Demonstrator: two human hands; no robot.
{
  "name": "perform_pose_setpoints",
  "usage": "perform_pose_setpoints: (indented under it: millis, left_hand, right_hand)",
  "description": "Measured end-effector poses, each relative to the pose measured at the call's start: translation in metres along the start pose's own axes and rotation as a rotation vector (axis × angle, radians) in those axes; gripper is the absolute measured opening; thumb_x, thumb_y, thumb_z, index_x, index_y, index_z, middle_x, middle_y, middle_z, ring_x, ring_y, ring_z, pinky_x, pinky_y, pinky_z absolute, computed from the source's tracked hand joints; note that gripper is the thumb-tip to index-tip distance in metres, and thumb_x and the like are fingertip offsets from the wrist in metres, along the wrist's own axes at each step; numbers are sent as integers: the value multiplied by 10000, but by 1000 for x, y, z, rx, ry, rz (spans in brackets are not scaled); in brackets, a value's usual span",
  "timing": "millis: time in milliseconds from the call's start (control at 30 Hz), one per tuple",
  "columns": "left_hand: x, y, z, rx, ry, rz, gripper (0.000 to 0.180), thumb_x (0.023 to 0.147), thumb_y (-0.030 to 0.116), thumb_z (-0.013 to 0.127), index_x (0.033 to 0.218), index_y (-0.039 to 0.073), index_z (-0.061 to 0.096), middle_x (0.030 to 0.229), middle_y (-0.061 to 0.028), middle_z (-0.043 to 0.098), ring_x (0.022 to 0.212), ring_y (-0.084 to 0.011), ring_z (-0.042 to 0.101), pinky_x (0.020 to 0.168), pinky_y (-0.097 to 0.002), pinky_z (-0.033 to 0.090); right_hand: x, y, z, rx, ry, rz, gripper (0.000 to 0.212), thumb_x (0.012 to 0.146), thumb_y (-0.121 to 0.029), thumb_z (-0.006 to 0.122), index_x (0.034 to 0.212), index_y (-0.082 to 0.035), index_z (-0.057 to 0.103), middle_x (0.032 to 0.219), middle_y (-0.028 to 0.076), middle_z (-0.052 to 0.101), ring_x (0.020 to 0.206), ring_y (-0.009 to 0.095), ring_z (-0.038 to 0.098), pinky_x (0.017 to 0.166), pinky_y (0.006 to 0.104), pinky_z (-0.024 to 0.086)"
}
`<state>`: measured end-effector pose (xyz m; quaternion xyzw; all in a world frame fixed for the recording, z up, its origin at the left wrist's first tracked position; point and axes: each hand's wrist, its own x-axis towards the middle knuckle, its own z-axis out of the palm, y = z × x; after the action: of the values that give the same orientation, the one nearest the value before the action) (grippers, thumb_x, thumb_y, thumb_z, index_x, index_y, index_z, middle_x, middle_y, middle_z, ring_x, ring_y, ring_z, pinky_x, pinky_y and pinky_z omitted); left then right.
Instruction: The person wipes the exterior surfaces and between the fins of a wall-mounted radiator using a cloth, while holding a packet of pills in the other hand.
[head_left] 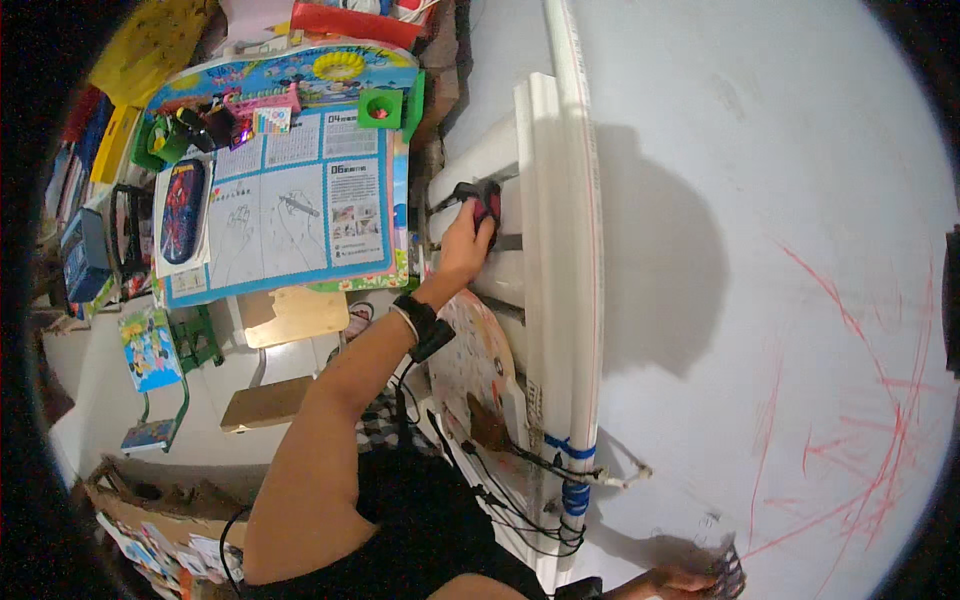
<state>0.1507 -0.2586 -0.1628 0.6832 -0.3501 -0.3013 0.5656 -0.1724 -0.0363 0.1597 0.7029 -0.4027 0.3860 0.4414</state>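
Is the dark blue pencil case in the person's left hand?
No, the left hand holds a dark-and-pink item at the white slats, while the pencil case lies apart, farther left.

A black top [415, 515] and black wristband [432, 335] are worn.

Left grip [466, 245] holds black-and-pink bundle [490, 205] by white slats [495, 148] — right grip [685, 581], patterned cloth [730, 572] near the wall [800, 150].
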Motion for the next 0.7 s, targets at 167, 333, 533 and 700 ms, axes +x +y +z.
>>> perform_pose_setpoints:
  millis: [167, 333, 533, 700]
  left_hand:
    - [72, 9, 13, -16, 188, 265, 299, 828, 136, 470, 1089, -10, 479, 990, -233, 493, 904, -393, 489, 762, -408, 417]
    - [109, 28, 4, -74, 196, 293, 308, 811, 146, 490, 1084, 7, 519, 910, -188, 517, 876, -377, 501, 759, -406, 417]
    - [103, -191, 50, 93, 136, -170, 423, 835, 235, 457, 1177, -13, 470, 1107, -255, 509, 1040, -392, 474, 872, -404, 390]
    - [79, -190, 46, 12, -85, -398, 445, 834, 206, 455, 1219, -15, 432, 1181, -240, 489, 1079, -376, 469, 907, -360, 369]
  right_hand:
    - [-7, 1, -1, -1, -9, 121, 479, 922, -159, 392, 1287, 75, 189, 1160, 229, 422, 987, 321, 515, 776, 432, 498]
    - [-4, 7, 5, -43, 17, 7, 543, 931, -245, 372, 1306, 85, 160, 1184, 204, 430, 998, 299, 524, 779, 456, 520]
    - [-1, 6, 13, -112, 93, 86, 596, 910, -298, 428, 1302, 83, 191, 1173, 171, 464, 972, 226, 533, 756, 335, 504]
    - [-3, 17, 9, -84, 101, 58, 617, 900, -322, 448, 1298, 84, 209, 1161, 159, 479, 949, 201, 539, 735, 295, 499]
